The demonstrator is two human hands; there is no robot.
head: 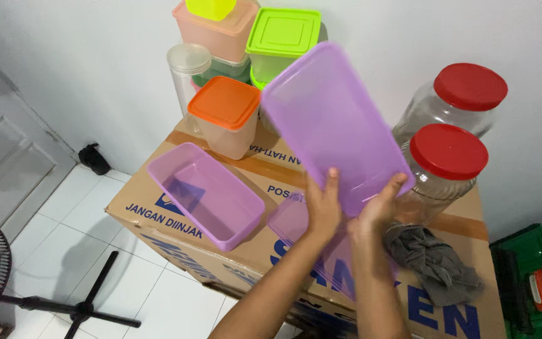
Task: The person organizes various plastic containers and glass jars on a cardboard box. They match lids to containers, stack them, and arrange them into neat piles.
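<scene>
Two hands share one purple lid (pixel 334 125): your left hand (pixel 323 210) and right hand (pixel 379 210) both clamp its near short edge, thumbs on the upper face, fingers hidden beneath. The lid stands tilted up and away from you, raised above the cardboard box (pixel 158 210). Step in hand, by my reading: lid lifted and inspected or carried. The matching open purple container (pixel 207 194) sits on the box, down and left of your grip, well apart. A second purple piece (pixel 290 220) lies under your wrists, possibly another lid; the view is blocked. Any lowering would call for levelling the lid first. A grey cloth (pixel 434 257) lies just beside your right wrist.
</scene>
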